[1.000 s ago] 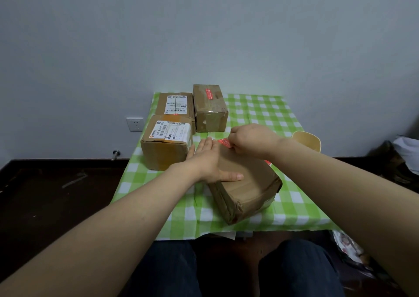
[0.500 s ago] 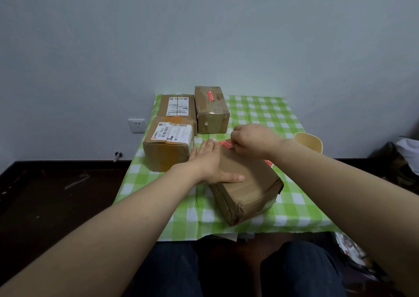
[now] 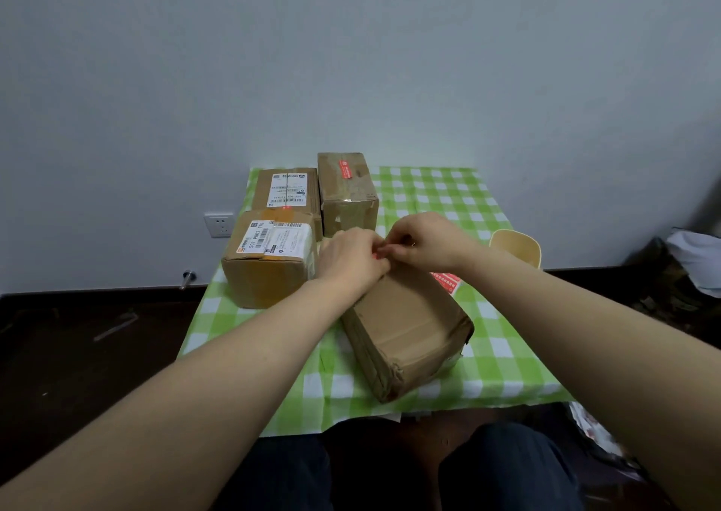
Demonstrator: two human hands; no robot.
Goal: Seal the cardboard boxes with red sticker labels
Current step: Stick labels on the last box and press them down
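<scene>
A plain cardboard box [image 3: 409, 327] lies slanted on the green checked tablecloth [image 3: 503, 354] in front of me. Over its far end my left hand [image 3: 351, 257] and my right hand [image 3: 425, 241] meet, fingertips together, pinching a small red sticker label [image 3: 377, 255] between them. Most of that sticker is hidden by my fingers. Red sticker labels [image 3: 446, 281] lie on the cloth just right of the box. A sealed box [image 3: 347, 190] with a red label on top stands at the back.
Two boxes with white shipping labels stand at the left: a near box [image 3: 269, 261] and a far box [image 3: 286, 190]. A yellow cup [image 3: 517, 247] sits at the right edge. A wall runs behind the table; my knees are below its front edge.
My left hand has lifted off the top of the box and risen to meet my right hand at the red sticker. The box has stayed in place.
</scene>
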